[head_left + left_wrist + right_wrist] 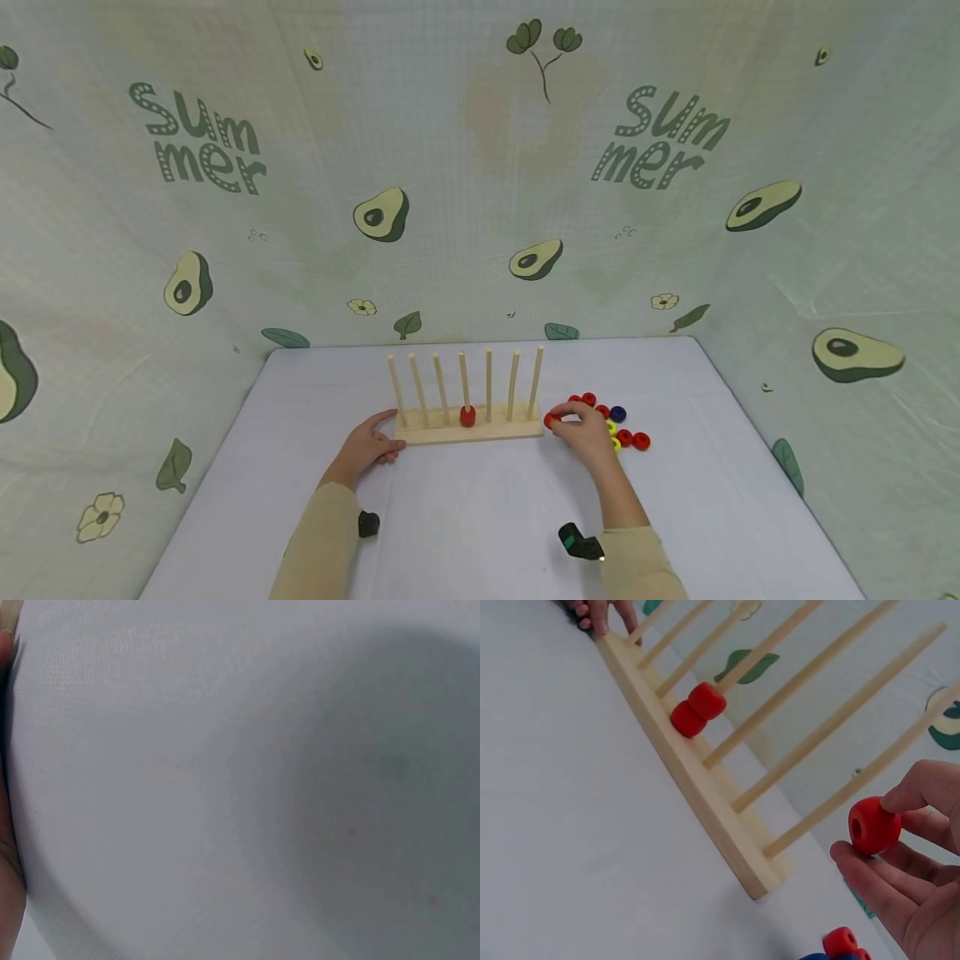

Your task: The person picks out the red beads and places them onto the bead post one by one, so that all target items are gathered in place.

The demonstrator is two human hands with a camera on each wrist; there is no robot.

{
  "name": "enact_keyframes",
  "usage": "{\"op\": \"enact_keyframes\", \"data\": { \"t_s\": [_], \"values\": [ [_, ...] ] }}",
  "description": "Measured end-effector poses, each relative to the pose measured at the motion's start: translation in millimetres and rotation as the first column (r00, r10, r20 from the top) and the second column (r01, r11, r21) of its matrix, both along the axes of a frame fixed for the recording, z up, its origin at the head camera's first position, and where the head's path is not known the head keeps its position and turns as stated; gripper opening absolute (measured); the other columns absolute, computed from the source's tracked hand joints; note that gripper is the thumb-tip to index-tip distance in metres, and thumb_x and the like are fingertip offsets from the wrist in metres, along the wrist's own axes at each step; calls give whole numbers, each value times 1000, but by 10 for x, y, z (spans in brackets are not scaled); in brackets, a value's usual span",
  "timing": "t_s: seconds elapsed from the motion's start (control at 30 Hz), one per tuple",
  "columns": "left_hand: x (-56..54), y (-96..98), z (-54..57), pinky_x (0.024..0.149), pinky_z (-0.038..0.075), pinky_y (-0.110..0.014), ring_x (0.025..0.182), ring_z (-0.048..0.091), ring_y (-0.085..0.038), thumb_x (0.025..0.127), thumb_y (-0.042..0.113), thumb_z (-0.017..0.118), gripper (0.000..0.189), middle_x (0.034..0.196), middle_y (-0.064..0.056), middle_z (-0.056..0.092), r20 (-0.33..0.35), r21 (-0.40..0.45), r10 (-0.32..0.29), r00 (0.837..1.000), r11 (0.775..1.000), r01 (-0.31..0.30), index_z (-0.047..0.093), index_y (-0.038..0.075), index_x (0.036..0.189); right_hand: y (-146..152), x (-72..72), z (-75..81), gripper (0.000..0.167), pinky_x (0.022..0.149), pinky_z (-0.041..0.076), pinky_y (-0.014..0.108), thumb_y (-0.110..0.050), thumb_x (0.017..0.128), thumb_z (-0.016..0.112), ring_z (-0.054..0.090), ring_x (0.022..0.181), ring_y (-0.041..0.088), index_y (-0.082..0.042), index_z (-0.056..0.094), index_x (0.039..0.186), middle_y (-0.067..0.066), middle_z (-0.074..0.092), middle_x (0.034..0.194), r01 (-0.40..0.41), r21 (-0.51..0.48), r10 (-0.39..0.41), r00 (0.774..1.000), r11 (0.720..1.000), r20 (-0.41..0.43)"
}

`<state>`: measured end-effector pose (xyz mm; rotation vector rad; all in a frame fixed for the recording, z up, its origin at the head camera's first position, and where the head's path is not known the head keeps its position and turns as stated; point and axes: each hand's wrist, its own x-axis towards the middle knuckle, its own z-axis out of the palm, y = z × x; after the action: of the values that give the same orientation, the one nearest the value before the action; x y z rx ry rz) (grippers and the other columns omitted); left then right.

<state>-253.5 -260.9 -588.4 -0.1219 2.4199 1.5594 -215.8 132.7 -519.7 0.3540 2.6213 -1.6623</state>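
Note:
A wooden peg stand [435,436] with several upright pegs stands on the table. Two red beads [698,709] are stacked on its middle peg. At the stand's left end my left hand [363,450] grips the base, thumb at the front and fingers behind. My right hand [588,435] pinches another red bead [874,825] between thumb and fingers, just off the stand's right end. The hole of that bead shows in the right wrist view. In the left wrist view only the edge of my left hand [9,900] shows.
Loose beads lie right of the stand, partly behind my right hand: several red ones [641,441], a dark blue one [618,413] and yellow ones [611,427]. A white cloth covers the table [465,517]. A printed curtain [450,125] hangs behind and at the sides.

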Motion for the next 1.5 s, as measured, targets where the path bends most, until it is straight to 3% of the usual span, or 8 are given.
{"op": "enact_keyframes", "data": {
  "t_s": [0.23, 0.5, 1.03, 1.27, 1.5],
  "values": [
    [3, -6, 5, 53, 47, -25, 52, 57, -13, 80, 11, 80, 74, 63, -5, 65, -5, -4, -9, 1000, 1000, 9, 44, 6, 145, -83, 45, 137, 23, 83, 52, 42, -14, 86, 70, 67, 88, 23, -6, 70, 107, 12, 67, 108, -28, -62, 26, 999, 998, -38],
    [1, -7, 13, 54, 46, -24, 52, 56, -11, 81, 12, 80, 76, 63, -4, 64, 0, -18, -18, 1000, 1000, 18, 42, 6, 146, -198, 75, 304, 21, 80, 53, 39, -14, 86, 73, 66, 91, 23, -9, 72, 106, 8, 67, 108, -65, -66, 60, 995, 996, -77],
    [5, 9, -9, 53, 46, -25, 52, 56, -12, 80, 11, 80, 74, 62, -4, 64, -13, -7, 5, 1000, 1000, -5, 44, 6, 145, -351, 133, 598, 25, 79, 54, 30, -3, 86, 70, 65, 95, 23, -7, 70, 111, 9, 68, 107, -205, -111, 172, 952, 972, -255],
    [4, 15, -26, 53, 46, -25, 52, 56, -11, 81, 10, 80, 73, 62, -4, 64, -20, 1, 10, 1000, 1000, -10, 45, 6, 144, -476, 279, 1082, 29, 83, 52, 27, 3, 88, 67, 64, 102, 29, 4, 65, 117, 17, 65, 113, -273, -107, 235, 931, 956, -281],
    [-8, -8, -39, 53, 46, -25, 52, 56, -12, 81, 11, 80, 74, 62, -5, 64, -19, 3, -5, 1000, 1000, 5, 44, 6, 145, -479, 80, 927, 33, 85, 51, 27, -2, 86, 73, 63, 106, 27, -1, 65, 119, 14, 63, 117, -306, -160, 246, 918, 939, -310]
  ]
}}
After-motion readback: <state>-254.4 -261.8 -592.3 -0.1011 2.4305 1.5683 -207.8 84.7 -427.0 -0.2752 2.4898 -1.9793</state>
